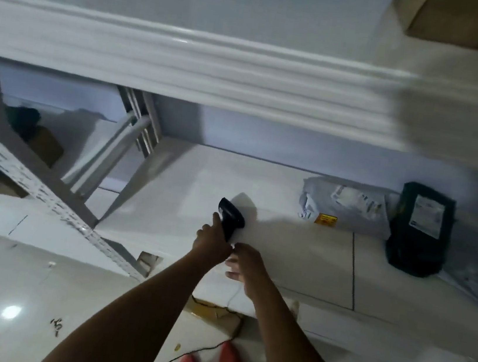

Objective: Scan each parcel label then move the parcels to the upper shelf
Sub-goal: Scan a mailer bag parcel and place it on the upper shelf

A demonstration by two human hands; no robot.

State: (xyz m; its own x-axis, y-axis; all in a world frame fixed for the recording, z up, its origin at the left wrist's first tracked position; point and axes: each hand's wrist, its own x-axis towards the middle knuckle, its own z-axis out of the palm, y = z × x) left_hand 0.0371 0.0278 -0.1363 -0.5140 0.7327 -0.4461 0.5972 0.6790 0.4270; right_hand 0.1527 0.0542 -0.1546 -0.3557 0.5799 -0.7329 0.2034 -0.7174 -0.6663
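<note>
We grip the black scanner (230, 217) in our left hand (211, 240); our right hand (243, 261), loosely open, holds nothing. The grey parcel (347, 210) and dark parcel (419, 229) wait on the lower shelf (268, 246). The trailing cable (191, 355) could snag our feet.
</note>
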